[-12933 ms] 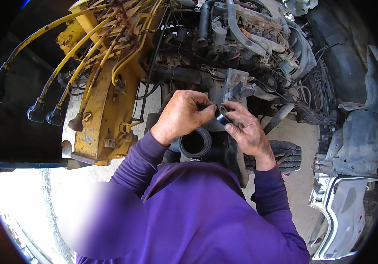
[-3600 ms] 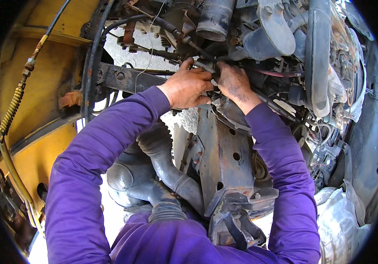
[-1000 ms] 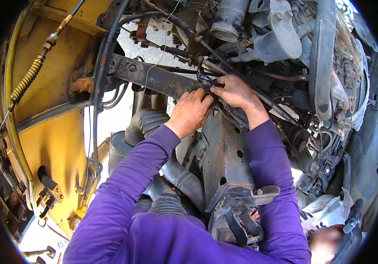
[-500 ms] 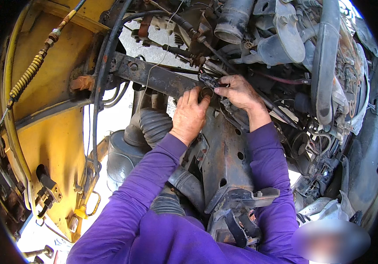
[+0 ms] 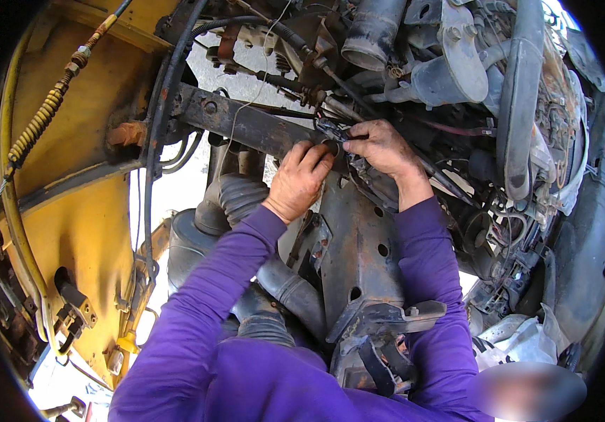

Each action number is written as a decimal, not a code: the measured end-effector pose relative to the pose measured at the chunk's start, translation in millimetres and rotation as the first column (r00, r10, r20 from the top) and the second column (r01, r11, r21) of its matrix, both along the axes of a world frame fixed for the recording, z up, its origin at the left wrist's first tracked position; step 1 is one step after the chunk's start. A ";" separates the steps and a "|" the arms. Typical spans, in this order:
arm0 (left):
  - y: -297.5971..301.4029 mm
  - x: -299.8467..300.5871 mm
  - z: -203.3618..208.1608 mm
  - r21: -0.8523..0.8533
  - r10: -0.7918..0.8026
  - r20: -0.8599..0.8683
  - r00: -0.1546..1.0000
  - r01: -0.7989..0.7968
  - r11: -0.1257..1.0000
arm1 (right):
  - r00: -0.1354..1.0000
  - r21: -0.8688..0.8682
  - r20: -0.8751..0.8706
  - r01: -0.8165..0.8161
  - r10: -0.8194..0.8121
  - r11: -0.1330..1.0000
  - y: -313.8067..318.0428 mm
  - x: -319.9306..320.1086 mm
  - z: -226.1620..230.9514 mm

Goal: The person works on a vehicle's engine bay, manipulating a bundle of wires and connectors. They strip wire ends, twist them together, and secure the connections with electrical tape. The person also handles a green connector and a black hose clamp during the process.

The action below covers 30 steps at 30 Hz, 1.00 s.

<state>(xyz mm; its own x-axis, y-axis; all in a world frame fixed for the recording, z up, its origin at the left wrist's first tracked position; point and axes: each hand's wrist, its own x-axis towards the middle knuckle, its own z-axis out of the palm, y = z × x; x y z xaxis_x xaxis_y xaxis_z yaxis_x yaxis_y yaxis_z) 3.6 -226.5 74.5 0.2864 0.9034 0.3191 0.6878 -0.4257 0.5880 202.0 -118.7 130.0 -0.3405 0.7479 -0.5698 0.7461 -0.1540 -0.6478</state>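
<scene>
Both my hands meet over the far end of a dark steel beam [image 5: 253,125]. My right hand [image 5: 387,151] pinches a small dark connector [image 5: 330,128] with thin wires between thumb and fingertips. Just below the connector sits a round, ring-like part [image 5: 332,146], partly covered by fingers. My left hand [image 5: 298,179] is closed beside that ring, its fingers bent onto the beam's end; what they grip, if anything, is hidden. Below the hands runs a wide, worn metal frame rail [image 5: 358,239] with round holes.
A yellow panel [image 5: 70,232] with a spring-wrapped cable [image 5: 38,126] stands at left. Ribbed dark hoses [image 5: 240,197] and a grey canister [image 5: 190,243] lie beside my left forearm. Pipes, a grey cylinder [image 5: 450,79] and bundled wiring crowd the right. A bent bracket [image 5: 387,316] rises between my forearms.
My left hand and forearm have shifted slightly left, with the fingers drawn back a little from the ring. My right hand stays at the connector, almost unmoved.
</scene>
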 end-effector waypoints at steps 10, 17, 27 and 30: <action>19.6 -0.5 21.7 -0.038 -0.163 -0.337 0.927 0.159 0.986 | 0.998 0.127 0.031 -0.062 0.059 0.990 2.7 4.3 2.0; 29.1 -4.2 17.0 -0.008 -0.331 -0.386 0.861 0.355 0.935 | 0.990 -0.063 -0.088 0.102 -0.108 0.993 -6.2 11.9 -12.0; 21.0 -5.0 -1.3 0.066 -0.112 -0.114 0.987 0.120 0.991 | 0.999 -0.297 -0.015 -0.049 0.047 0.954 40.7 -5.0 -19.3; 22.4 -2.7 -5.7 0.068 -0.100 -0.067 0.993 0.104 0.992 | 0.992 -0.340 -0.063 -0.128 0.114 0.932 54.5 1.1 -26.3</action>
<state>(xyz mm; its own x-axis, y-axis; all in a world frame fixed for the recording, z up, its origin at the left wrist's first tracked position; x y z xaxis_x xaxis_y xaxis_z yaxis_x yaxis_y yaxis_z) 0.8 -204.1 68.9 0.3977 0.8439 0.3601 0.6733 -0.5350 0.5103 203.1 -64.2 103.7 -0.4452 0.4614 -0.7674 0.7463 -0.2824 -0.6027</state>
